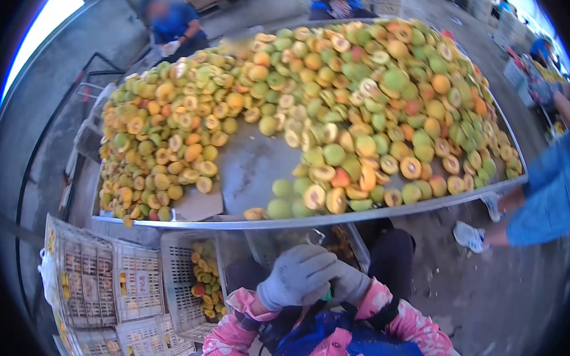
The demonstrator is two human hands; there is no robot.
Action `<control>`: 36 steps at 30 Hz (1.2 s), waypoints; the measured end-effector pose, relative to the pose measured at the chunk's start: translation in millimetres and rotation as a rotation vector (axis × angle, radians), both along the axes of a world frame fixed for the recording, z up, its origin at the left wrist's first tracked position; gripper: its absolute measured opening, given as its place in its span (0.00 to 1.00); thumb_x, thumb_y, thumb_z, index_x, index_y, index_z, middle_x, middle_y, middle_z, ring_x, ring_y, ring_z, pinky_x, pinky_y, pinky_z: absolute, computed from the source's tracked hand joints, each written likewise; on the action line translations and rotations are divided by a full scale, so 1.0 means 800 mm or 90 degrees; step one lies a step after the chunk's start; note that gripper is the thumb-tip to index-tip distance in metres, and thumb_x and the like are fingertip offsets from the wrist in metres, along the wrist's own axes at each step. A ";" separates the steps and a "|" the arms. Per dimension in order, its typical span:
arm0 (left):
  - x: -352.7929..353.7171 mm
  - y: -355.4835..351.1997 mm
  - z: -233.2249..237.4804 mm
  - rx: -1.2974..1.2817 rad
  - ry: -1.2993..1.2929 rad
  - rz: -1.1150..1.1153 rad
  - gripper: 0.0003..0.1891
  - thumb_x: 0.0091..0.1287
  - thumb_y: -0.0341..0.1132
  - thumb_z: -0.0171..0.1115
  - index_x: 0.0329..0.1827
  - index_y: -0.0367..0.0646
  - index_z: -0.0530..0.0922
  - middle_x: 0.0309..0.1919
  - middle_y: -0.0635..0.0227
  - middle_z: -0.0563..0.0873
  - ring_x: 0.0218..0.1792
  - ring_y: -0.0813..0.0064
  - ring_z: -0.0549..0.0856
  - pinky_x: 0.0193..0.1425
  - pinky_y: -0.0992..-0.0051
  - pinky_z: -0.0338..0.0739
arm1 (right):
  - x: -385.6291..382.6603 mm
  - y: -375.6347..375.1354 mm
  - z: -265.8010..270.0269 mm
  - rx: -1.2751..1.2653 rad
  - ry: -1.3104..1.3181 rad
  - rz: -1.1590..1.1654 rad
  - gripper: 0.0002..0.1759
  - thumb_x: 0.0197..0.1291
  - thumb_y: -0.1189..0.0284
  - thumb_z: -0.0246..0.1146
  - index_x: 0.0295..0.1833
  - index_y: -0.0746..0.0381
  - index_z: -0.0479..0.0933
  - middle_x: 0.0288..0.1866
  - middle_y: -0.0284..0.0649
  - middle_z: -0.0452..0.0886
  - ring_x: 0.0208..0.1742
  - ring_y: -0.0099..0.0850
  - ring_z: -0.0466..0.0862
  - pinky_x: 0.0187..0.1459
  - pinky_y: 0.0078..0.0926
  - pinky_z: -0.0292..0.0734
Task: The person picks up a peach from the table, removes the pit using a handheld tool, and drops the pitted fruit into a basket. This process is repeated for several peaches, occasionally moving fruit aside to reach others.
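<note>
My left hand (296, 277), in a grey glove, lies over my right hand (351, 284) in front of my lap. The fingers of the left hand are bent and close together. Also gloved in grey, the right hand is partly hidden behind it, its fingers curled in. A small bright green piece (327, 295) shows between the gloves, but I cannot make out what it belongs to. Just beyond the hands is the metal table (260, 170), heaped with round yellow, green and orange fruit (337, 155), many cut in half with the stone area showing.
Below the table's front edge stands a plastic crate (182, 282) with cut fruit in it. Several pale crates (90, 277) are stacked at the left. Cardboard (198, 204) lies on the table. A person in blue shorts (545, 202) stands right; another person (174, 27) sits behind the table.
</note>
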State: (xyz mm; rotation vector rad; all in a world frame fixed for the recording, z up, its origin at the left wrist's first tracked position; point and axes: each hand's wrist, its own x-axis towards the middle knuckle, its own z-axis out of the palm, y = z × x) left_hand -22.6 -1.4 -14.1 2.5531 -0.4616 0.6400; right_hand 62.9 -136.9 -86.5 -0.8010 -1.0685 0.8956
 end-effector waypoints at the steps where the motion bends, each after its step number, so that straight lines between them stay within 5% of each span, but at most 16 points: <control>1: 0.001 -0.003 0.002 -0.008 0.005 -0.017 0.21 0.47 0.38 0.64 0.47 0.43 0.80 0.47 0.62 0.82 0.47 0.58 0.81 0.50 0.61 0.79 | -0.002 0.000 -0.003 -0.046 0.083 0.017 0.26 0.41 0.80 0.72 0.51 0.58 0.78 0.58 0.40 0.75 0.61 0.36 0.74 0.62 0.38 0.70; 2: 0.002 -0.004 0.005 -0.007 -0.004 -0.005 0.21 0.47 0.38 0.64 0.46 0.43 0.81 0.47 0.62 0.82 0.46 0.59 0.82 0.49 0.61 0.79 | -0.003 -0.001 0.001 -0.048 0.086 0.005 0.26 0.41 0.80 0.72 0.51 0.58 0.78 0.58 0.40 0.75 0.61 0.36 0.74 0.62 0.38 0.70; 4: 0.001 -0.004 0.006 -0.004 -0.014 0.009 0.21 0.47 0.38 0.63 0.46 0.42 0.81 0.47 0.62 0.82 0.46 0.59 0.82 0.49 0.61 0.79 | -0.001 -0.003 0.021 -0.232 0.392 0.146 0.25 0.41 0.81 0.71 0.49 0.57 0.79 0.55 0.40 0.77 0.61 0.40 0.74 0.62 0.41 0.69; 5: 0.000 -0.004 0.004 -0.029 -0.026 0.028 0.21 0.48 0.38 0.63 0.46 0.42 0.81 0.46 0.62 0.83 0.45 0.58 0.83 0.49 0.60 0.80 | 0.006 0.001 0.036 -0.234 0.387 0.149 0.25 0.41 0.81 0.71 0.49 0.57 0.79 0.55 0.40 0.77 0.61 0.40 0.74 0.62 0.41 0.69; 7: -0.003 -0.005 -0.001 -0.047 -0.047 0.060 0.21 0.48 0.38 0.62 0.46 0.42 0.81 0.46 0.61 0.83 0.45 0.58 0.83 0.49 0.60 0.80 | 0.021 0.018 0.064 0.095 -0.103 -0.001 0.22 0.40 0.82 0.69 0.46 0.58 0.81 0.53 0.40 0.78 0.62 0.42 0.73 0.63 0.42 0.69; 10: -0.008 -0.012 -0.008 -0.082 -0.088 0.083 0.20 0.49 0.38 0.61 0.47 0.42 0.81 0.47 0.60 0.84 0.44 0.58 0.84 0.48 0.60 0.80 | 0.019 0.015 0.059 0.077 -0.170 -0.010 0.20 0.39 0.81 0.70 0.44 0.58 0.82 0.51 0.40 0.79 0.61 0.43 0.74 0.64 0.40 0.69; 15: -0.005 -0.008 -0.001 -0.067 -0.024 0.031 0.18 0.51 0.37 0.59 0.46 0.42 0.81 0.44 0.60 0.84 0.43 0.58 0.85 0.47 0.61 0.80 | -0.002 0.010 -0.028 -0.028 0.181 0.139 0.23 0.43 0.79 0.71 0.50 0.57 0.81 0.56 0.43 0.76 0.62 0.43 0.73 0.64 0.40 0.68; 17: 0.001 -0.002 0.000 -0.056 -0.032 0.023 0.16 0.53 0.36 0.57 0.43 0.43 0.82 0.41 0.60 0.85 0.41 0.58 0.85 0.46 0.62 0.79 | 0.010 0.006 0.004 0.048 -0.142 -0.017 0.24 0.45 0.78 0.71 0.52 0.58 0.79 0.59 0.46 0.74 0.63 0.44 0.72 0.63 0.40 0.69; 18: 0.003 0.000 -0.003 -0.058 -0.046 0.012 0.15 0.54 0.36 0.57 0.43 0.42 0.82 0.42 0.60 0.85 0.42 0.58 0.85 0.47 0.61 0.79 | 0.008 0.003 0.003 0.058 -0.149 -0.012 0.24 0.45 0.78 0.71 0.52 0.58 0.79 0.59 0.46 0.74 0.63 0.44 0.72 0.63 0.40 0.69; 20: 0.004 0.009 -0.011 -0.025 -0.082 0.031 0.15 0.55 0.36 0.58 0.44 0.42 0.82 0.43 0.61 0.85 0.43 0.57 0.85 0.48 0.60 0.79 | 0.004 0.014 0.010 -0.215 0.196 0.079 0.25 0.44 0.78 0.72 0.53 0.58 0.79 0.56 0.47 0.76 0.62 0.46 0.73 0.62 0.40 0.70; 21: 0.000 0.011 -0.021 -0.044 -0.051 0.019 0.18 0.54 0.36 0.59 0.49 0.41 0.79 0.46 0.59 0.83 0.45 0.57 0.83 0.50 0.60 0.78 | 0.023 0.031 0.034 0.151 -0.262 -0.111 0.23 0.48 0.76 0.70 0.53 0.59 0.78 0.54 0.46 0.78 0.56 0.45 0.78 0.58 0.40 0.73; 26: -0.003 0.024 -0.034 -0.122 -0.002 0.007 0.21 0.58 0.35 0.59 0.56 0.40 0.77 0.51 0.59 0.81 0.51 0.56 0.81 0.54 0.59 0.76 | 0.011 0.025 0.041 -0.092 -0.081 -0.013 0.20 0.57 0.79 0.59 0.57 0.58 0.73 0.56 0.41 0.74 0.59 0.35 0.75 0.60 0.31 0.70; 30: 0.001 0.021 -0.044 -0.221 -0.035 0.048 0.21 0.60 0.35 0.57 0.57 0.40 0.76 0.51 0.60 0.81 0.50 0.56 0.80 0.55 0.60 0.75 | 0.012 0.029 0.082 -0.130 -0.107 -0.029 0.19 0.65 0.82 0.51 0.60 0.57 0.69 0.58 0.38 0.71 0.61 0.28 0.72 0.62 0.24 0.68; 36: 0.002 0.023 -0.035 -0.196 0.000 0.056 0.20 0.59 0.35 0.58 0.55 0.39 0.78 0.47 0.60 0.83 0.49 0.57 0.82 0.53 0.61 0.77 | 0.017 0.031 -0.003 -0.141 -0.094 -0.003 0.18 0.58 0.77 0.62 0.55 0.58 0.75 0.54 0.38 0.76 0.58 0.32 0.76 0.58 0.31 0.73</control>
